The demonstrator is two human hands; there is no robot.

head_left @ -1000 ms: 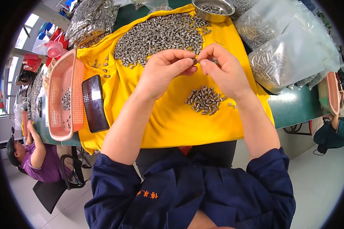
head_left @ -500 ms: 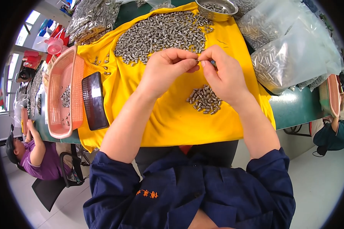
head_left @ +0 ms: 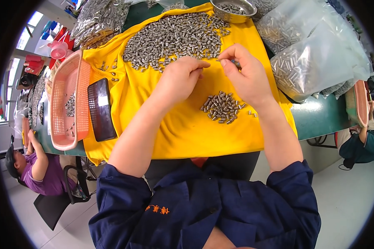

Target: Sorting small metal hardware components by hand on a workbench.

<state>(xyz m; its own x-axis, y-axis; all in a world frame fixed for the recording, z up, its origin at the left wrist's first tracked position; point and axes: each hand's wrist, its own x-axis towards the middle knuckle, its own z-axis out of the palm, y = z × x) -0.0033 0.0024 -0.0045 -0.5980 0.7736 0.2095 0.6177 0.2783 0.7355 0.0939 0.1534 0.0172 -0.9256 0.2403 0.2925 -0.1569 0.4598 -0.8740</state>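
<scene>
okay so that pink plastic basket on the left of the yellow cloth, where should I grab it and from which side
Judging by its pose, take the pink basket by its long rim, from above on the side facing the yellow cloth. The rim flares outward, giving fingers a lip to hook under. Its mesh walls look thin, so gripping both long rims with two hands seems safer. A dark phone lies close beside that rim; come down clear of it.

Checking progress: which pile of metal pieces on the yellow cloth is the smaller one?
The small pile below the right hand, nearest the person. The large pile spreads across the cloth's far edge.
</scene>
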